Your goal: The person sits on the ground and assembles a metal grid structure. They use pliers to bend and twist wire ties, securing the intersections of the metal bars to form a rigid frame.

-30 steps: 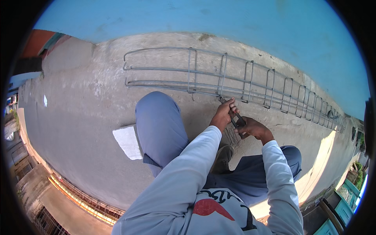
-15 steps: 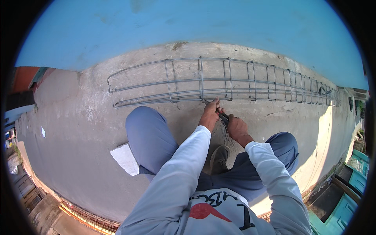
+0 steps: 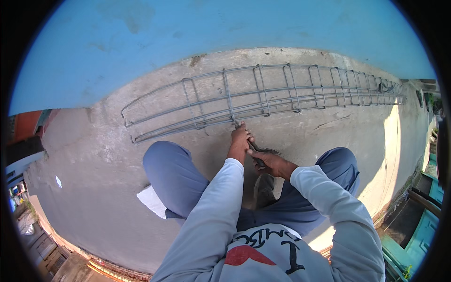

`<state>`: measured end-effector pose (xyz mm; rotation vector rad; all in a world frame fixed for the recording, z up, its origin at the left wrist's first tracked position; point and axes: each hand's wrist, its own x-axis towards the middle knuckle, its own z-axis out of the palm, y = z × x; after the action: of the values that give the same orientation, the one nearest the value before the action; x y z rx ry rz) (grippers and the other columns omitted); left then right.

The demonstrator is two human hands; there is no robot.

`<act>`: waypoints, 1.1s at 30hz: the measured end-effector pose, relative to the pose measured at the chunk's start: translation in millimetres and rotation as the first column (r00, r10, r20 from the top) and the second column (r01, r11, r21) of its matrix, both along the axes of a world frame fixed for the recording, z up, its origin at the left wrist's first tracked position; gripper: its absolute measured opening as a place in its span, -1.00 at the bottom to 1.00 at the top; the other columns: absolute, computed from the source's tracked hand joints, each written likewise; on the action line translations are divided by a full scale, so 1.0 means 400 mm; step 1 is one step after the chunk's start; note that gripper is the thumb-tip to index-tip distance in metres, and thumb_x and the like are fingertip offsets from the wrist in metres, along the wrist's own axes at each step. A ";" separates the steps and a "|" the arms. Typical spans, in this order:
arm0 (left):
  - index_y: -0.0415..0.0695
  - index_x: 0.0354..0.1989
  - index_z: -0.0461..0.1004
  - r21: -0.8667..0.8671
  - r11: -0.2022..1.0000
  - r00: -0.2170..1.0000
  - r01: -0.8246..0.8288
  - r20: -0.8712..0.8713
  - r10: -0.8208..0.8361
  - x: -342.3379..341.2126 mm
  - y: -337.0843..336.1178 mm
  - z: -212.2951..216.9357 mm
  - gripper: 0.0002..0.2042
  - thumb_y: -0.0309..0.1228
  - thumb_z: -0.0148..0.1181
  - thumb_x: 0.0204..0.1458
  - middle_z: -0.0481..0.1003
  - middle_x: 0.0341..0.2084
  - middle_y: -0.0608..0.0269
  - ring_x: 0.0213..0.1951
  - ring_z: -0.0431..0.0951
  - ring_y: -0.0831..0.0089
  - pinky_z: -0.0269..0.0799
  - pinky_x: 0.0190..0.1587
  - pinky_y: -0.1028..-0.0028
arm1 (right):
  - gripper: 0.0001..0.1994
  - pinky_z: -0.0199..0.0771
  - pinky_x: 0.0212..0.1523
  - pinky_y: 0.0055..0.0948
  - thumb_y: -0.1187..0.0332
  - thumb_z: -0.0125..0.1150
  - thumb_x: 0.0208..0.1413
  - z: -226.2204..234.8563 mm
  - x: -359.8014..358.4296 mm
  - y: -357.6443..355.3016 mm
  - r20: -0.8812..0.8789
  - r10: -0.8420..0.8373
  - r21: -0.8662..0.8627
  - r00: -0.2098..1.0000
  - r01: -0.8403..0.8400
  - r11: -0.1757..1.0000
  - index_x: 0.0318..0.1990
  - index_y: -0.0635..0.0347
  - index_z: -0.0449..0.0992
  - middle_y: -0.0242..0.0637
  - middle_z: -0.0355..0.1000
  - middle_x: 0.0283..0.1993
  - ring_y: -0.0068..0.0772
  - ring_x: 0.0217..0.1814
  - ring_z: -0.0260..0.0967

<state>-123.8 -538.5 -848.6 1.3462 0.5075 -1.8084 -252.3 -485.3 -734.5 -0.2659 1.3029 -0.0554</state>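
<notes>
1. Lengthwise, the cage (image 3: pixel 262 90) is lying on the floor (image 3: pixel 94 188) in front of the person, its slim grey metal bars running side by side and its narrow, four-cornered hoops standing across them; at the left, bar ends are showing short hooks.
2. Just below the near bars, a dark tool (image 3: pixel 254 146) is slanting between the hands; its tip is sitting close by a hoop's lower corner, though the contact is too small to tell.
3. The left hand (image 3: pixel 241 141) is gripping the tool's upper part, fingers folded tightly.
4. The right hand (image 3: pixel 273 164) is gripping the lower end, also closed; thin, dark strands (image 3: pixel 271 151) are poking out just above it.
5. Toward the cage's far right, a dark coil (image 3: pixel 385 87) is resting among the hoops, whether inside or on top being unclear.
6. Beside the left knee (image 3: pixel 167 162), a flat white slab (image 3: pixel 151 200) is lying.
7. Beyond the matte, scuffed concrete, a smooth blue surface (image 3: pixel 225 28) is stretching across.
</notes>
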 end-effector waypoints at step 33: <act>-0.05 -0.16 0.43 -0.446 0.762 0.881 0.470 0.175 -0.440 0.099 -0.025 0.304 -0.69 -0.06 -0.05 0.38 0.21 -0.61 0.47 -0.66 0.08 0.71 -0.03 -0.67 0.67 | -0.64 0.54 0.00 -0.14 0.11 0.12 0.34 0.077 0.004 -0.207 -0.011 -0.156 -0.640 0.988 0.113 0.760 0.13 0.12 0.53 -0.33 0.55 -0.17 -0.29 -0.20 0.55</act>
<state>-84.2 -548.6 -726.9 1.2257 -0.3338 -2.0883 -250.9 -568.2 -703.8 -0.7642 1.3313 -0.6328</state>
